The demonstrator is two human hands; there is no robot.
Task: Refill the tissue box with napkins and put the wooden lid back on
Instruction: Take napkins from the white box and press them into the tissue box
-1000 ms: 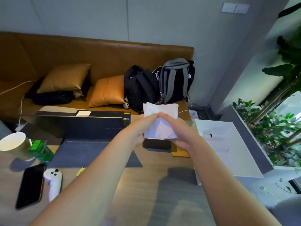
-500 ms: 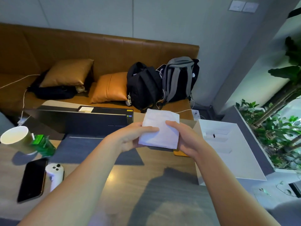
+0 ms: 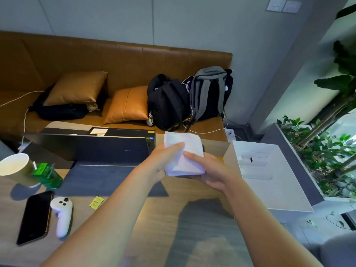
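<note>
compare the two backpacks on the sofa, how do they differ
The left backpack is all black; the right backpack is black with grey straps and top. The left one slumps lower, while the right one stands taller against the sofa back. Both sit side by side, touching, upright.

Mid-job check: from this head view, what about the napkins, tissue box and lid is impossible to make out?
- Tissue box and wooden lid: head view, hidden behind the hands and the white folded napkin stack.
- Napkin count: edges blur together.
- Right hand palm: under the stack.
- Left hand grip: fingers behind the stack.
</note>
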